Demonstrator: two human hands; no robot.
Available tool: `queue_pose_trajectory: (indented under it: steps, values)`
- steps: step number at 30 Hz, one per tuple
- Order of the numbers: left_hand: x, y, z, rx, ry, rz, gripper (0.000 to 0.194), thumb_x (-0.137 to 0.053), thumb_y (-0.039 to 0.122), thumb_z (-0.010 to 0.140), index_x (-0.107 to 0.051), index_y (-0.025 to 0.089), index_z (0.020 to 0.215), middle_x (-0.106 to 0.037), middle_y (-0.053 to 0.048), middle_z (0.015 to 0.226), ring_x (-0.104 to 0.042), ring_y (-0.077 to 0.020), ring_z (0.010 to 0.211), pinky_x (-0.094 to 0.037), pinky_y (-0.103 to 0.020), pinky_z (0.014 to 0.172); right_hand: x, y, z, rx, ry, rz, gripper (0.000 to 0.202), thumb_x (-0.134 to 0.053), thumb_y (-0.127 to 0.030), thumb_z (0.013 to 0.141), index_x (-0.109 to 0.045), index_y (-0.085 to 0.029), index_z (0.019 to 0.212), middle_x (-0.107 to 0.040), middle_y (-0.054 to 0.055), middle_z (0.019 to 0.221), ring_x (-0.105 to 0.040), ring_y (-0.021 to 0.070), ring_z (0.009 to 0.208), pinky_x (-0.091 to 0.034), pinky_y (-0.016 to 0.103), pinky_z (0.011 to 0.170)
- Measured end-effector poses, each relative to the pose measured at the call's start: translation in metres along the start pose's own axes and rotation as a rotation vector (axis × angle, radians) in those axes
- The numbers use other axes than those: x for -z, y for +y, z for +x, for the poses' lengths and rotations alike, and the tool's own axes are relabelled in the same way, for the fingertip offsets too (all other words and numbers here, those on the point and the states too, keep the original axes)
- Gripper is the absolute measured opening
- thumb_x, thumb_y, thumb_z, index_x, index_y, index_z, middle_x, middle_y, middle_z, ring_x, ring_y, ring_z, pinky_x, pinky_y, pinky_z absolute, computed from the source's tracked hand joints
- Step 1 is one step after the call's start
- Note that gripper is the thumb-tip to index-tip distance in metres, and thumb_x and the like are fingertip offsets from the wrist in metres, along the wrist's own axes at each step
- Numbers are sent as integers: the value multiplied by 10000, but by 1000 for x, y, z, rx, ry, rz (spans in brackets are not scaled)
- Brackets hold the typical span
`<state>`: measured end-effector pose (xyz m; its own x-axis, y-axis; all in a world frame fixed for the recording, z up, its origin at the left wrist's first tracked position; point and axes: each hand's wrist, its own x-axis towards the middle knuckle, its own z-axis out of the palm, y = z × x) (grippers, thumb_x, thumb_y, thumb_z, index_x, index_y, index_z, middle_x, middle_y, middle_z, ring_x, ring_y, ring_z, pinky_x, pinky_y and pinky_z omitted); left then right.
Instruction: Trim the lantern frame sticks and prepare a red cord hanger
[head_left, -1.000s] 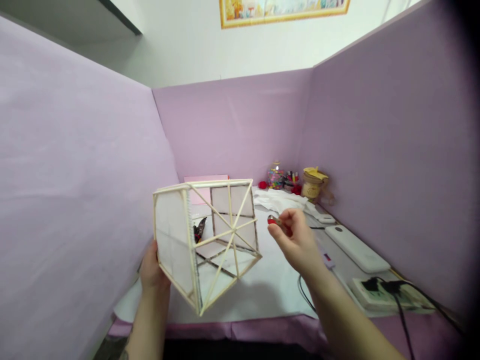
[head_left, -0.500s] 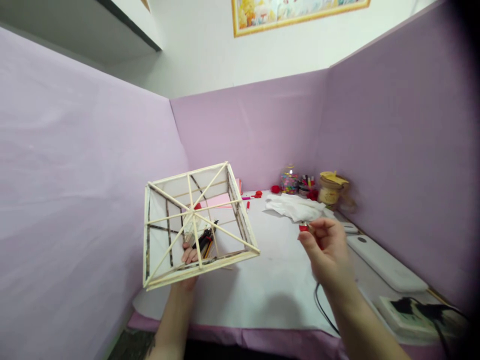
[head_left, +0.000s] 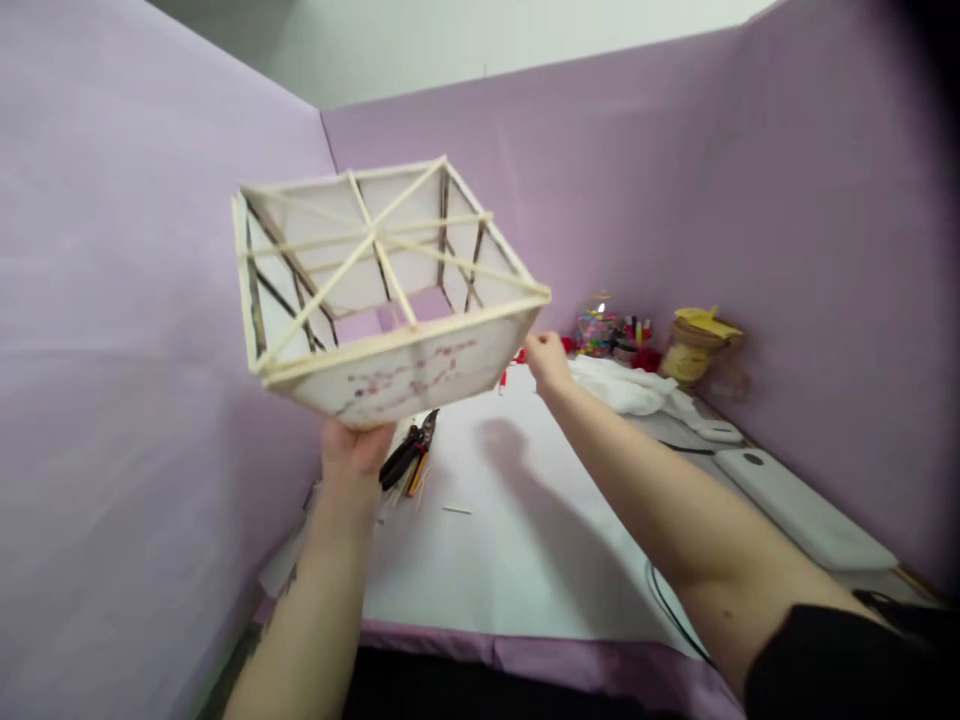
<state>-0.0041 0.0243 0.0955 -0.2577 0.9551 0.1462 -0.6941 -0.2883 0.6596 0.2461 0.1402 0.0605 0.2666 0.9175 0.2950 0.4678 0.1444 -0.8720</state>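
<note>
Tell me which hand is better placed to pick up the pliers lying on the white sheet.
Probably the right hand: it looks free, though its palm is hidden. The left hand, nearer the pliers, holds up the stick-frame lantern.

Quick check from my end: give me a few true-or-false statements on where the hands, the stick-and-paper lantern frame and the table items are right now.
1. The left hand holds the square wooden-stick and white-paper lantern frame up from below. True.
2. The frame rests flat on the white table sheet. False: it is lifted and tilted in the air.
3. The right hand is stretched out near the frame's right corner. True.
4. The black-handled pliers are held in the right hand. False: they lie on the sheet below the frame.
5. The tan jar with a yellow lid stands at the left wall. False: it is by the right wall.
</note>
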Motion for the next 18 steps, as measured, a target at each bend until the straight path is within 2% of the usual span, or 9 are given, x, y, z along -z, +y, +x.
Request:
queue_pose_trajectory:
  steps: [2, 4, 7, 9, 13, 18]
  values:
    - [-24, 12, 20, -62, -36, -27, 352, -355, 252, 977, -662, 207, 1144, -743, -59, 1058, -606, -232, 1168, -513, -427, 963, -37, 12, 5, -72, -113, -124, 356, -468, -510, 928, -545, -162, 923, -599, 30, 788, -575, 170, 703, -465, 330, 678]
    - [-47, 24, 42, -72, -84, -25, 400, -300, 186, 978, -657, 209, 1156, -756, -41, 1006, -611, -230, 1162, -517, -437, 964, -71, 15, 1, -72, -220, -230, 383, -517, -537, 907, -578, -162, 953, -624, 29, 832, -592, 169, 738, -470, 346, 721]
    - [-72, 37, 78, -151, -147, -29, 391, -295, 182, 976, -651, 184, 1138, -757, -47, 997, -612, -225, 1157, -506, -420, 982, -115, 1, -5, 37, -349, -354, 460, -497, -605, 888, -583, -177, 1032, -664, 53, 883, -621, 203, 799, -455, 347, 720]
    - [-82, 44, 100, -196, -119, -36, 377, -293, 200, 980, -636, 145, 1126, -748, -66, 1032, -606, -218, 1162, -489, -402, 1005, -141, -15, -2, 131, -418, -425, 455, -503, -597, 881, -578, -190, 1070, -685, 67, 905, -638, 228, 838, -441, 337, 706]
    - [-90, 52, 129, -263, 15, -19, 377, -275, 236, 990, -614, 122, 1108, -722, -78, 1097, -594, -208, 1186, -471, -390, 1033, -185, -43, 19, 295, -523, -535, 395, -538, -513, 899, -588, -183, 1109, -682, 58, 932, -640, 208, 844, -475, 355, 743]
    - [-83, 49, 143, -356, 52, 36, 322, -350, 254, 970, -647, 137, 1007, -712, -94, 1111, -602, -221, 1202, -492, -354, 1018, -226, -65, 52, 466, -629, -604, 393, -551, -498, 927, -605, -164, 1127, -662, 55, 992, -639, 187, 872, -522, 399, 809]
